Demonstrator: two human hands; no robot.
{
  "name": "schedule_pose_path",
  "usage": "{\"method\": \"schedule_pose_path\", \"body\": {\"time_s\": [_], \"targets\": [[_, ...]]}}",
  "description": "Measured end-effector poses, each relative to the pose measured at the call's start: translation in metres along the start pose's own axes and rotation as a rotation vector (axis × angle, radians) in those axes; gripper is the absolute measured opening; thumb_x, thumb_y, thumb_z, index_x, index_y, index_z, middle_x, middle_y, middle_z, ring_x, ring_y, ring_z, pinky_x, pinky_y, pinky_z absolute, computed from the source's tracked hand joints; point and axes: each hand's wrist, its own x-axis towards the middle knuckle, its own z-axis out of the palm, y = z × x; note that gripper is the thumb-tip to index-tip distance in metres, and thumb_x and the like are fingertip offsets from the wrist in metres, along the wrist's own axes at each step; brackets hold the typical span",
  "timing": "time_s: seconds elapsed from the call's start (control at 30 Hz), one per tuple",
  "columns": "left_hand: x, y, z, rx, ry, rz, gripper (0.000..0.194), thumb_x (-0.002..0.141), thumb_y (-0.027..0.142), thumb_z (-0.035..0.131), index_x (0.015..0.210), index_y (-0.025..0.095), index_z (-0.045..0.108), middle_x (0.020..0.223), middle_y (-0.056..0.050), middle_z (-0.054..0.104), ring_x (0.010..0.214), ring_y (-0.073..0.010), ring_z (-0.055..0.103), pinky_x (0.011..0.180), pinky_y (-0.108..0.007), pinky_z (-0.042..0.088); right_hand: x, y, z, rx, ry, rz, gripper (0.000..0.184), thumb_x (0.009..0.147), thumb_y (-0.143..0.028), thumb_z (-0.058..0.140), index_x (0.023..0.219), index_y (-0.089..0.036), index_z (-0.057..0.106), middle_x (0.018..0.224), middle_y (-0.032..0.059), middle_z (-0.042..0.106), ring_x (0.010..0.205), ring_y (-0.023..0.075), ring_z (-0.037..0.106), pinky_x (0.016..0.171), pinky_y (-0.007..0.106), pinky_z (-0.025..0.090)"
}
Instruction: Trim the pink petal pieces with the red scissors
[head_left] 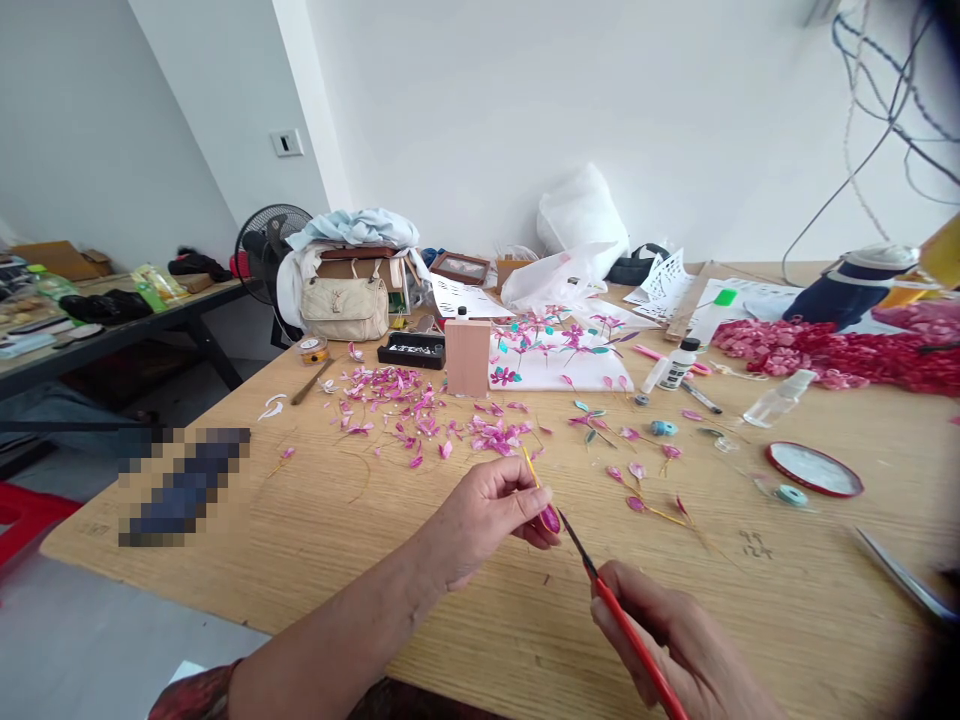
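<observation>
Between the thumb and fingers of my left hand (499, 515) is a small magenta petal (550, 518). A thin yellow stem (529, 463) sticks up from the same pinch. My right hand (667, 635) is closed around a red-handled pointed tool (626, 625). Its slim dark tip lies right beside the petal; whether they touch, I cannot tell. Both hands are above the front middle of the wooden table (315, 560). Beyond them lies a loose spread of pink and magenta petals (397, 400). Several wired petals (637, 503) rest to the right.
A wooden block (469, 358) stands behind the petals, beside a black tray (411, 350). Finished-looking flowers lie on white foam (555, 372). Rightward are a small bottle (681, 364), a spray bottle (780, 398), a red-rimmed dish (814, 469), thread spools and metal scissors (904, 575).
</observation>
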Motion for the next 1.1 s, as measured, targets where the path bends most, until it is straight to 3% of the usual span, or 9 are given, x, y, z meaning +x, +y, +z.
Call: {"method": "schedule_pose_path", "body": {"time_s": [0.13, 0.3, 0.43, 0.5, 0.63, 0.7, 0.93, 1.03, 1.1], "targets": [[0.001, -0.001, -0.001, 0.023, -0.001, 0.006, 0.029, 0.073, 0.038, 0.064, 0.066, 0.012, 0.053, 0.065, -0.002, 0.058, 0.059, -0.0097, 0.056, 0.061, -0.025, 0.047, 0.0, 0.009, 0.0, 0.107, 0.015, 0.03, 0.041, 0.088, -0.055, 0.033, 0.065, -0.022, 0.042, 0.059, -0.0031, 0.044, 0.051, 0.0127, 0.043, 0.049, 0.023, 0.038], [0.001, 0.0, -0.007, 0.042, 0.072, 0.044, 0.025, 0.076, 0.035, 0.061, 0.067, 0.013, 0.054, 0.067, -0.001, 0.058, 0.063, -0.0098, 0.055, 0.063, -0.024, 0.044, 0.003, 0.018, 0.002, 0.196, 0.034, 0.141, 0.04, 0.081, -0.058, 0.046, 0.071, -0.02, 0.054, 0.069, 0.0016, 0.057, 0.051, 0.0134, 0.047, 0.045, 0.023, 0.039], [0.001, 0.0, -0.008, 0.026, 0.113, 0.077, 0.022, 0.075, 0.032, 0.062, 0.067, 0.013, 0.056, 0.067, -0.001, 0.056, 0.065, -0.0093, 0.051, 0.062, -0.023, 0.043, 0.007, 0.015, 0.002, 0.409, 0.003, 0.188, 0.047, 0.077, -0.064, 0.046, 0.065, -0.02, 0.054, 0.053, -0.0013, 0.049, 0.044, 0.0119, 0.041, 0.042, 0.023, 0.035], [0.001, -0.003, -0.005, -0.025, 0.131, 0.076, 0.021, 0.074, 0.032, 0.063, 0.067, 0.013, 0.055, 0.067, 0.0, 0.055, 0.066, -0.0093, 0.051, 0.063, -0.023, 0.043, 0.011, 0.01, 0.002, 0.545, 0.076, 0.142, 0.041, 0.076, -0.06, 0.052, 0.067, -0.02, 0.055, 0.049, -0.0037, 0.045, 0.045, 0.0113, 0.039, 0.044, 0.023, 0.034], [0.003, -0.012, 0.004, -0.184, 0.153, 0.052, 0.019, 0.075, 0.03, 0.063, 0.068, 0.014, 0.054, 0.069, 0.001, 0.054, 0.067, -0.0087, 0.051, 0.064, -0.022, 0.042, 0.024, 0.002, 0.006, 0.668, 0.397, 0.025, 0.028, 0.067, -0.043, 0.071, 0.08, -0.022, 0.058, 0.073, -0.0008, 0.057, 0.059, 0.0133, 0.048, 0.051, 0.023, 0.038], [0.003, -0.016, 0.01, -0.237, 0.154, 0.056, 0.018, 0.077, 0.028, 0.062, 0.068, 0.014, 0.054, 0.069, 0.001, 0.054, 0.067, -0.0083, 0.05, 0.064, -0.022, 0.041, 0.031, -0.002, 0.01, 0.703, 0.47, 0.004, 0.03, 0.066, -0.04, 0.072, 0.085, -0.022, 0.058, 0.078, 0.0002, 0.059, 0.06, 0.0136, 0.049, 0.05, 0.023, 0.039], [0.001, -0.026, 0.021, -0.301, 0.148, 0.046, 0.019, 0.079, 0.029, 0.06, 0.07, 0.014, 0.052, 0.073, -0.001, 0.055, 0.069, -0.0085, 0.051, 0.067, -0.023, 0.041, 0.043, -0.014, 0.013, 0.755, 0.587, -0.083, 0.025, 0.069, -0.035, 0.072, 0.077, -0.021, 0.054, 0.067, -0.0027, 0.056, 0.053, 0.0101, 0.047, 0.045, 0.02, 0.039], [-0.003, -0.024, 0.012, -0.294, 0.123, 0.034, 0.021, 0.081, 0.036, 0.057, 0.083, 0.015, 0.054, 0.083, -0.003, 0.057, 0.076, -0.011, 0.053, 0.069, -0.025, 0.041, 0.041, -0.012, -0.002, 0.672, 0.565, -0.11, 0.023, 0.069, -0.035, 0.071, 0.076, -0.02, 0.054, 0.067, -0.0016, 0.056, 0.053, 0.0108, 0.048, 0.044, 0.021, 0.039], [-0.005, -0.016, -0.001, -0.238, 0.153, 0.061, 0.025, 0.082, 0.042, 0.052, 0.093, 0.019, 0.055, 0.088, -0.002, 0.056, 0.08, -0.0126, 0.054, 0.069, -0.026, 0.042, 0.039, -0.01, -0.018, 0.563, 0.473, -0.117, 0.021, 0.071, -0.034, 0.069, 0.077, -0.02, 0.054, 0.067, -0.001, 0.057, 0.054, 0.0116, 0.048, 0.043, 0.021, 0.038]]}}
